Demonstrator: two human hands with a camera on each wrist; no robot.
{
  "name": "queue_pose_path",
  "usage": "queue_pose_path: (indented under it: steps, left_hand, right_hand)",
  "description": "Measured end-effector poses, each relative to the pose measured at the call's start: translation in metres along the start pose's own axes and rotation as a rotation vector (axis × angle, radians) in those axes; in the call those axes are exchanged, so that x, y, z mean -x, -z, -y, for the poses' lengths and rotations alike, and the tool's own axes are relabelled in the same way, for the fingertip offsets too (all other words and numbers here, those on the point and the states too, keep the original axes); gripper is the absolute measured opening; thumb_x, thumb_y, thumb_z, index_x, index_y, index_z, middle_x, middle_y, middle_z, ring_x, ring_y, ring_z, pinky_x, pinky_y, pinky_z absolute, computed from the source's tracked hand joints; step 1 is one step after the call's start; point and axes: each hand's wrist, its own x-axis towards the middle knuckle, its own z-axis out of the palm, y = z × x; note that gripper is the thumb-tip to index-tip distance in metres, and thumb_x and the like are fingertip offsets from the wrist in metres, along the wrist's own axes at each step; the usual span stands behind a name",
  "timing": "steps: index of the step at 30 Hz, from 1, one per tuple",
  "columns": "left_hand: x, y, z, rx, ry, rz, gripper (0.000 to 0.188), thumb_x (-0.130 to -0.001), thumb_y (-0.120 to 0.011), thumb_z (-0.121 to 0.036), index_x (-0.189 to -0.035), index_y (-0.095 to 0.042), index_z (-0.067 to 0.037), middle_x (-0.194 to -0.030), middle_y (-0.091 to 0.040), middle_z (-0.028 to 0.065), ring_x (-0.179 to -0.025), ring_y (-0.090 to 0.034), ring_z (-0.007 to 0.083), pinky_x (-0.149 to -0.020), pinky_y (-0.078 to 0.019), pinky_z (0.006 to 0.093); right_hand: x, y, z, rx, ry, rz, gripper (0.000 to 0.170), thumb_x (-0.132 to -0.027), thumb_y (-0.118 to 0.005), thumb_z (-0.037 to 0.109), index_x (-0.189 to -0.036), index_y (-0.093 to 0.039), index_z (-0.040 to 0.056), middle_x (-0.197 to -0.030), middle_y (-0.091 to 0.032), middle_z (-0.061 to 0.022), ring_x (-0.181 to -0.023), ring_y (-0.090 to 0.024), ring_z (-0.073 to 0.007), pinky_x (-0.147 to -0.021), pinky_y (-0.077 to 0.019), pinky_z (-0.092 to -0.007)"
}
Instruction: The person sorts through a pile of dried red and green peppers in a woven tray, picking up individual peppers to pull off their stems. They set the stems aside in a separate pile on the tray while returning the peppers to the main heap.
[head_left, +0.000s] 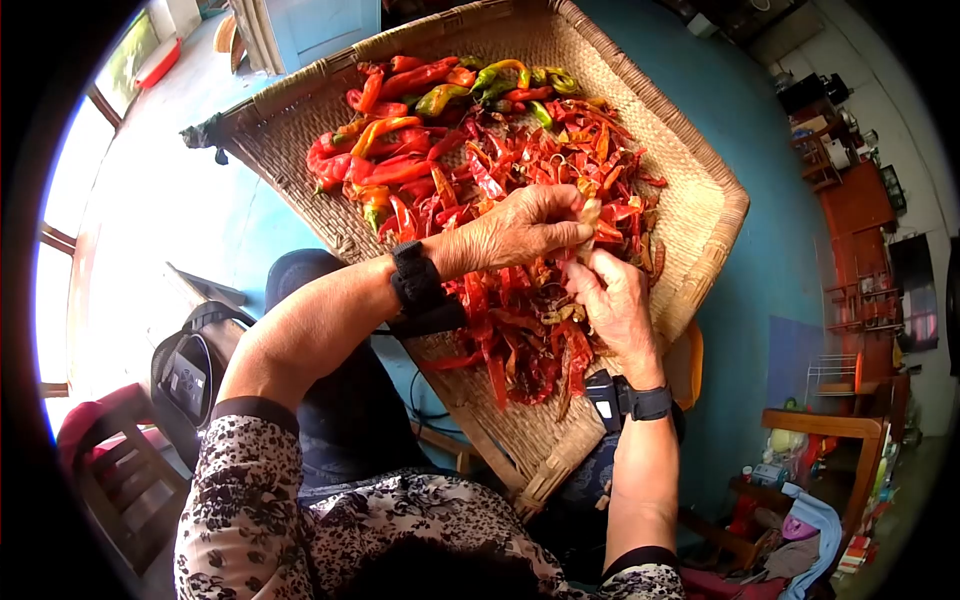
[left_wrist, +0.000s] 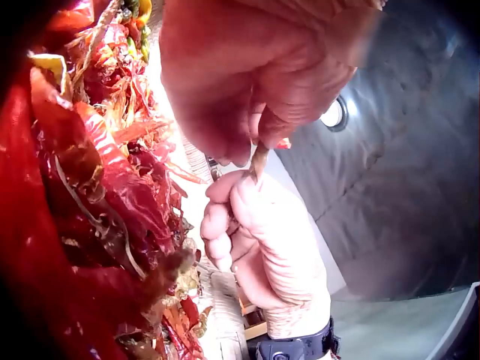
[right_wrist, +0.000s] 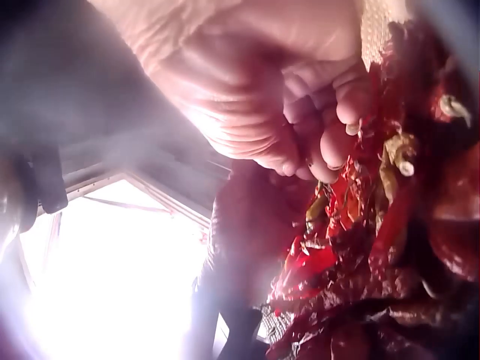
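Over the heaped dried red peppers (head_left: pixel 515 290), the left hand (head_left: pixel 520 228) pinches a small pale-brown piece (head_left: pixel 590 213) between thumb and fingers. Just below it, the right hand (head_left: pixel 618 300) pinches the piece's other end, its remaining fingers curled. In the left wrist view, the piece (left_wrist: pixel 259 161) spans the narrow gap between the left hand (left_wrist: pixel 255 67) and the right hand (left_wrist: pixel 274 240). The right wrist view has the right hand (right_wrist: pixel 247 82) close above the peppers (right_wrist: pixel 330 262), with the left hand (right_wrist: pixel 251 217) behind; the piece is hidden there.
A large woven tray (head_left: pixel 690 190) holds the peppers, fresh red and green ones (head_left: pixel 400 130) at its far left. A wooden chair (head_left: pixel 125 480) stands at the left, with a black bag (head_left: pixel 190 370) beside it. Another chair (head_left: pixel 830 428) bears cloths at lower right.
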Motion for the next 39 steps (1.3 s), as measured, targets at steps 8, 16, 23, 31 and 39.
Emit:
queue_pose_path:
  steps: [8, 16, 23, 31, 39]
  left_hand:
    - [-0.001, 0.004, 0.003, -0.709, -0.207, -0.021, 0.014, -0.093, -0.059, -0.018, -0.095, -0.06, -0.005, -0.083, -0.062, 0.0075, -0.073, -0.063, 0.0193, -0.065, -0.051, 0.0317]
    - [0.016, -0.022, 0.022, -1.197, -0.362, 0.316, 0.036, -0.077, -0.071, -0.029, -0.098, -0.053, -0.005, -0.095, -0.058, 0.0117, -0.094, -0.058, 0.0299, -0.074, -0.051, 0.0419]
    - [0.014, -0.022, 0.022, -1.135, -0.315, 0.212, 0.016, -0.079, -0.058, -0.011, -0.093, -0.053, -0.005, -0.081, -0.061, 0.0115, -0.078, -0.063, 0.0318, -0.064, -0.0521, 0.0413]
    - [0.013, -0.002, -0.003, -1.014, -0.121, 0.09, 0.021, -0.075, -0.06, -0.008, -0.096, -0.055, -0.006, -0.083, -0.062, 0.0138, -0.08, -0.063, 0.035, -0.068, -0.0522, 0.044]
    - [0.015, 0.014, 0.002, -1.039, -0.234, -0.075, 0.022, -0.078, -0.059, -0.006, -0.1, -0.056, -0.007, -0.089, -0.06, 0.0134, -0.087, -0.062, 0.0344, -0.07, -0.0521, 0.0427]
  right_hand:
    - [0.021, 0.049, -0.003, -0.187, -0.198, -0.212, 0.025, -0.097, -0.055, 0.025, -0.095, -0.064, 0.0016, -0.073, -0.061, -0.0012, -0.058, -0.051, -0.0049, -0.05, -0.0416, -0.0193]
    - [0.036, 0.11, -0.039, -1.237, 0.226, -0.947, 0.032, -0.094, -0.059, 0.034, -0.103, -0.059, 0.0033, -0.074, -0.052, -0.0004, -0.064, -0.045, -0.0101, -0.058, -0.0387, -0.0233]
    - [0.013, 0.068, -0.025, -0.657, -0.051, -0.623, 0.028, -0.093, -0.061, 0.03, -0.105, -0.061, 0.0041, -0.08, -0.057, -0.0002, -0.071, -0.051, -0.0087, -0.063, -0.0429, -0.0256]
    - [-0.029, 0.017, -0.033, 0.477, 0.051, -0.227, 0.031, -0.088, -0.063, 0.012, -0.117, -0.059, 0.0011, -0.108, -0.063, -0.0205, -0.093, -0.063, -0.0347, -0.079, -0.0503, -0.0412]
    - [-0.021, 0.023, -0.026, 0.314, 0.194, -0.515, 0.01, -0.088, -0.061, 0.006, -0.097, -0.065, 0.002, -0.082, -0.066, -0.0079, -0.07, -0.061, -0.0167, -0.062, -0.0478, -0.0294]
